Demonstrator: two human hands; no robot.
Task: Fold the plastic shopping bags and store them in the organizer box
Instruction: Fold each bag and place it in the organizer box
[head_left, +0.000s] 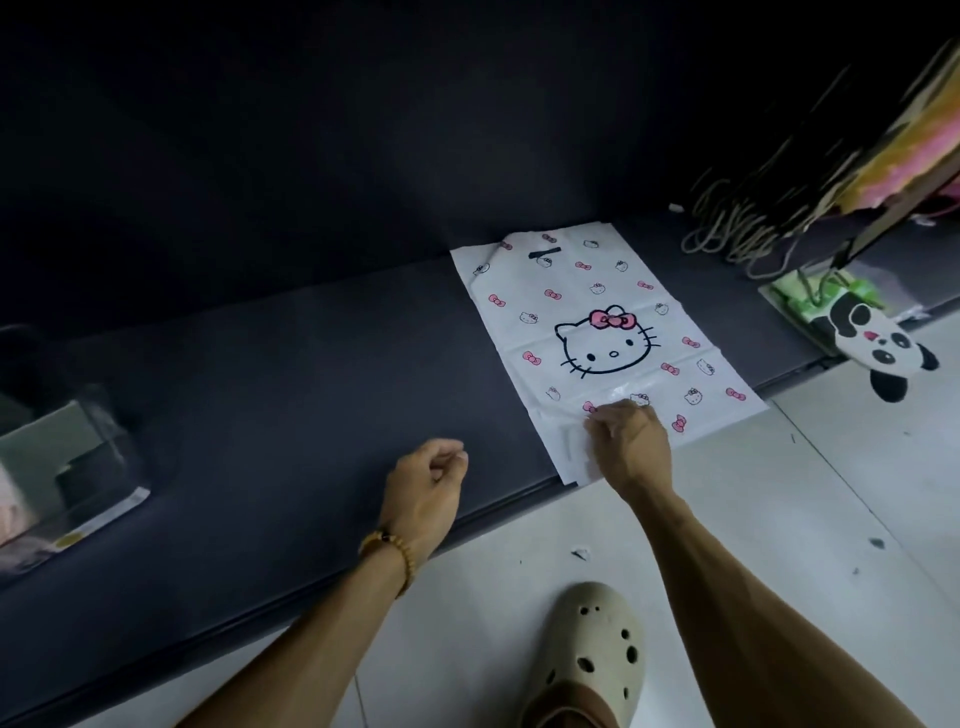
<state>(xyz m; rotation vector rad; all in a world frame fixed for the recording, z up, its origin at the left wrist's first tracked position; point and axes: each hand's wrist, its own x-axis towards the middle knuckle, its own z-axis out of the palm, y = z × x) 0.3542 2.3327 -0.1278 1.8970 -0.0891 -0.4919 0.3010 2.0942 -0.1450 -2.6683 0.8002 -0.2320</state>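
I had the white cat-print bag (597, 332) spread flat on the dark cushion (291, 395), my right hand (626, 441) pinching its near edge, left hand (428, 483) loosely curled, empty. Folding was just starting; next, lift that edge over.

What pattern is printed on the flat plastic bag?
Pink bows and small cat faces on white around one big cat face on the plastic bag; head view.
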